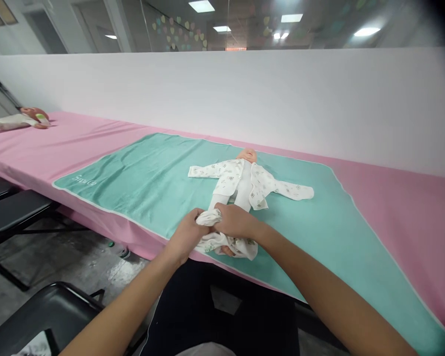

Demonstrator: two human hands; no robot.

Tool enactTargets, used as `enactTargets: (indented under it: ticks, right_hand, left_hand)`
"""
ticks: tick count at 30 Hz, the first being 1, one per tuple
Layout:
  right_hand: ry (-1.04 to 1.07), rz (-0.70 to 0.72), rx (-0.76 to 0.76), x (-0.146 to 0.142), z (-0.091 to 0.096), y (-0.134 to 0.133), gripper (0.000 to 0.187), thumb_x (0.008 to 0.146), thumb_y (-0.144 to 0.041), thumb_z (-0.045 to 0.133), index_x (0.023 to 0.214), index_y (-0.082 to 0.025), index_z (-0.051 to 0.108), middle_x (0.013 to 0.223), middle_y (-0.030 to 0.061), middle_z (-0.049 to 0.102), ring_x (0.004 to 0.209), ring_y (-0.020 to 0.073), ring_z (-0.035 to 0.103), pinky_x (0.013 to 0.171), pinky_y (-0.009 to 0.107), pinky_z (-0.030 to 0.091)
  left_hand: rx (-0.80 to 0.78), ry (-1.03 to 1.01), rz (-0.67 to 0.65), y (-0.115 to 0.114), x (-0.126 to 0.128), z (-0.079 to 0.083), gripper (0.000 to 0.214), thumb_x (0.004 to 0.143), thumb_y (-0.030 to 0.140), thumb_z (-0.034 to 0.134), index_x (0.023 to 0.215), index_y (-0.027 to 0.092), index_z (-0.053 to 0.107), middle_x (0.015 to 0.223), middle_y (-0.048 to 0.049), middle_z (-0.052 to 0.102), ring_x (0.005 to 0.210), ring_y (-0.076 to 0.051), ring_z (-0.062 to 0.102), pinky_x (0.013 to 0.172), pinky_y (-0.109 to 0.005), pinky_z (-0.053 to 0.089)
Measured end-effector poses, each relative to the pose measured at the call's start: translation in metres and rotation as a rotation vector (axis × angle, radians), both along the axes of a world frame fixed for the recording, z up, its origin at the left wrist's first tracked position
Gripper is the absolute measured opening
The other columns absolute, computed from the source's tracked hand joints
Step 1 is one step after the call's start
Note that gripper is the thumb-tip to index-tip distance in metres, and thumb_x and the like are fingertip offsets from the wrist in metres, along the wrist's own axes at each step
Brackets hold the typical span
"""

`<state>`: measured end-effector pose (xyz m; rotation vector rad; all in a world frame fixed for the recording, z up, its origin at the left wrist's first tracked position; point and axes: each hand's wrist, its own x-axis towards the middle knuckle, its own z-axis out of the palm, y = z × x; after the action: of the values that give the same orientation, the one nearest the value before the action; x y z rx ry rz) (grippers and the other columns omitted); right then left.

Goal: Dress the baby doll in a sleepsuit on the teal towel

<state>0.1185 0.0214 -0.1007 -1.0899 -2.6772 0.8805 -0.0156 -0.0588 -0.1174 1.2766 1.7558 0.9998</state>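
Observation:
A baby doll (247, 155) lies on its back on a green blanket (152, 178), its head toward the wall. It wears an unfastened white jacket (228, 177) with a small print, sleeves spread to both sides, over a plain white garment. Bunched around the doll's lower legs are white printed baby pants (208, 217). My left hand (188, 231) grips the gathered cloth from the left. From the right, my right hand (232, 220) closes on the same cloth over the leg. One doll foot (228, 250) shows among the folds near the table edge.
Under the blanket, a pink cloth (107, 126) covers the long table. A second doll (33, 116) lies at the far left. Black chairs (48, 316) stand along the left side, and a white wall (222, 94) rises behind the table.

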Motion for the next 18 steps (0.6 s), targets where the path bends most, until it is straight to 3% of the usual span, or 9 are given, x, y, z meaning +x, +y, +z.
enactTargets:
  ticks: [2,6,10,13,18]
  right_hand:
    - [-0.1,0.055,0.063,-0.002,0.002,-0.001,0.023,0.07,-0.036,0.054,0.082,-0.019,0.045,0.077,0.0039,0.056,0.066,0.0161,0.049,0.05,0.024,0.029]
    - [-0.2,0.091,0.093,0.001,0.008,-0.003,0.029,0.066,-0.035,0.056,0.086,-0.019,0.043,0.073,0.0036,0.054,0.061,0.0161,0.048,0.047,0.025,0.026]
    - [-0.123,0.114,-0.05,0.008,0.004,0.0,0.027,0.067,-0.036,0.055,0.086,-0.022,0.044,0.071,-0.0002,0.053,0.057,0.0134,0.047,0.045,0.024,0.028]
    - [-0.034,0.113,-0.112,0.014,-0.003,0.004,0.023,0.069,-0.04,0.055,0.074,-0.021,0.043,0.066,-0.0022,0.051,0.056,0.0115,0.046,0.045,0.023,0.029]
    - [0.02,0.144,-0.274,0.02,-0.005,0.009,0.025,0.071,-0.043,0.054,0.068,-0.019,0.05,0.06,-0.0017,0.052,0.053,0.0113,0.046,0.044,0.023,0.03]
  left_hand:
    - [-0.102,-0.106,0.066,-0.019,0.004,0.006,0.024,0.071,0.025,0.058,0.093,0.02,0.051,0.075,0.0009,0.06,0.063,-0.013,0.055,0.052,-0.022,0.04]
    - [-0.266,-0.101,0.092,-0.04,0.01,0.013,0.027,0.069,0.019,0.056,0.096,0.021,0.049,0.067,0.0031,0.056,0.054,-0.011,0.05,0.047,-0.02,0.036]
    - [-0.288,-0.1,0.028,-0.037,0.008,-0.002,0.043,0.067,0.023,0.062,0.105,0.022,0.043,0.072,0.0018,0.058,0.057,-0.012,0.051,0.048,-0.02,0.038]
    - [-0.257,-0.061,0.05,-0.032,0.007,-0.013,0.058,0.064,0.03,0.068,0.113,0.024,0.038,0.084,-0.0009,0.061,0.056,-0.011,0.051,0.046,-0.02,0.037]
    - [-0.27,-0.262,0.009,-0.034,0.007,-0.005,0.047,0.069,0.038,0.064,0.108,0.024,0.042,0.108,-0.0052,0.059,0.07,-0.013,0.059,0.054,-0.021,0.043]
